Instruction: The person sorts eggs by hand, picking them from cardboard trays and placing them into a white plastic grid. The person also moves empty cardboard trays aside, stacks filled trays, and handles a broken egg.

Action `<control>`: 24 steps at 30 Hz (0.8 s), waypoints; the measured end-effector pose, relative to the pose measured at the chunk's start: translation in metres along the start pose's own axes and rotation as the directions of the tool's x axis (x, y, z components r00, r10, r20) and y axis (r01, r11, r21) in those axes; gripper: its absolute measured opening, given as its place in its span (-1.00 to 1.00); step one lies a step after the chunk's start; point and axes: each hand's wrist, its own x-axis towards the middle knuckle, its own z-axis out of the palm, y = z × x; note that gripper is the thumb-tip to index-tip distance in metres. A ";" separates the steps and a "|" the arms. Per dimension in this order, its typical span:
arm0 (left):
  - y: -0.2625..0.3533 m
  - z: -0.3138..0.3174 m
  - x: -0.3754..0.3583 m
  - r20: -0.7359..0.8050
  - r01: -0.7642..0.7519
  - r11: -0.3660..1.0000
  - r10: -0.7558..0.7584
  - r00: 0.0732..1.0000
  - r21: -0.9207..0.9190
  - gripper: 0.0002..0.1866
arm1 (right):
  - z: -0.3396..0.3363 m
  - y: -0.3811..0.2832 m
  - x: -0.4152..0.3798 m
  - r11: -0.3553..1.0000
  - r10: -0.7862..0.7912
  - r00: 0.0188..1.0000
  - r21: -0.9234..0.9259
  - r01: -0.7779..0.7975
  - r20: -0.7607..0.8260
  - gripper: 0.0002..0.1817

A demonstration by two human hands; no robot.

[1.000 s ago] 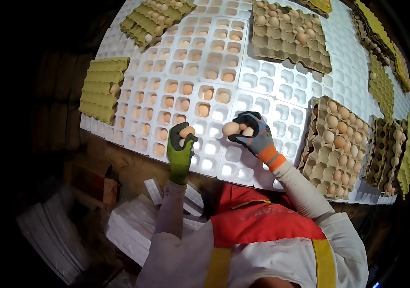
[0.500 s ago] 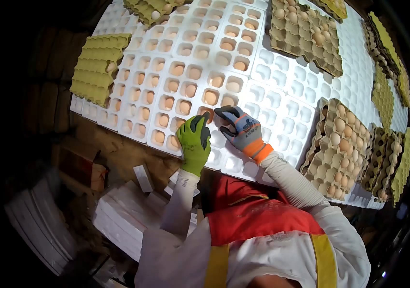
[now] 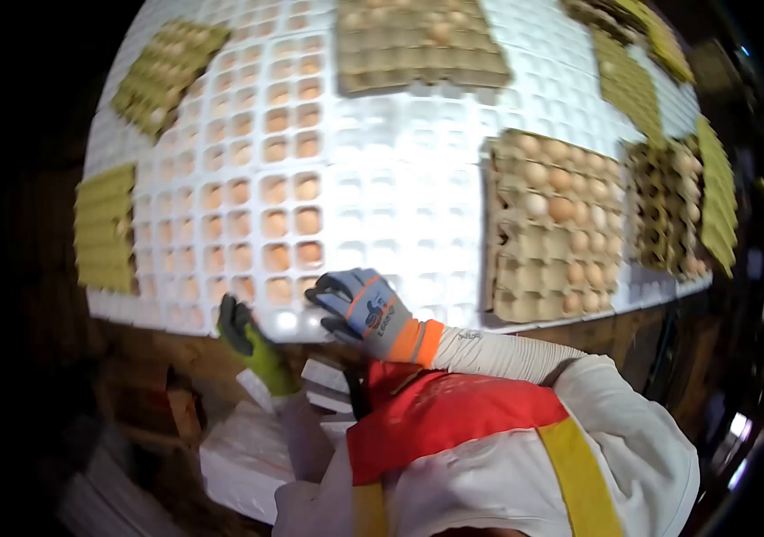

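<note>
White foam trays (image 3: 409, 215) with square pockets cover the tabletop, and the left-hand columns hold brown eggs (image 3: 277, 258). My right hand (image 3: 364, 309), in a grey glove with an orange cuff, is over the front pockets just right of the filled columns. Its fingers are bent and apart from the thumb; I see no egg between them. My left hand (image 3: 255, 345), in a green glove with dark fingertips, is at the front edge of the trays, left of the right hand. Its fingers are blurred but look parted, with nothing visible in them.
A cardboard egg tray (image 3: 532, 268) partly filled with eggs lies to the right, and another carton tray (image 3: 418, 67) lies at the back. Yellowish carton trays (image 3: 104, 237) lie at the left. White foam pieces (image 3: 243, 461) are below the table edge.
The view has swung, so the trays sit lower and further left. My left hand has drawn away from the right hand, toward the front edge. My right hand remains over the front pockets.
</note>
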 end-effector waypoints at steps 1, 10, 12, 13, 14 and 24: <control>0.040 0.019 -0.013 0.017 0.118 0.975 -0.117 0.993 -0.190 -0.60 | -0.028 0.003 -0.019 0.983 0.084 0.996 0.164 -0.086 0.021 -0.55; 0.155 0.160 -0.139 0.749 -0.330 0.923 0.360 0.556 -0.199 -0.61 | -0.275 0.065 -0.293 0.739 0.541 0.747 -0.206 -0.642 -0.386 -0.66; 0.194 0.199 -0.182 0.775 -0.557 0.759 0.560 0.293 -0.338 -0.61 | -0.289 0.076 -0.307 0.718 0.505 0.816 -0.388 -0.578 -0.281 -0.59; 0.205 0.212 -0.205 0.786 -0.638 0.687 0.584 0.201 -0.347 -0.66 | -0.288 0.077 -0.301 0.663 0.551 0.817 -0.507 -0.551 -0.168 -0.59; 0.213 0.219 -0.222 0.847 -0.706 0.636 0.522 0.095 -0.312 -0.61 | -0.281 0.085 -0.300 0.663 0.536 0.831 -0.535 -0.524 -0.149 -0.60; 0.215 0.234 -0.290 0.918 -0.800 0.594 0.361 0.166 -0.089 -0.59 | -0.313 0.127 -0.358 0.474 0.672 0.708 0.860 -0.187 -0.217 -0.58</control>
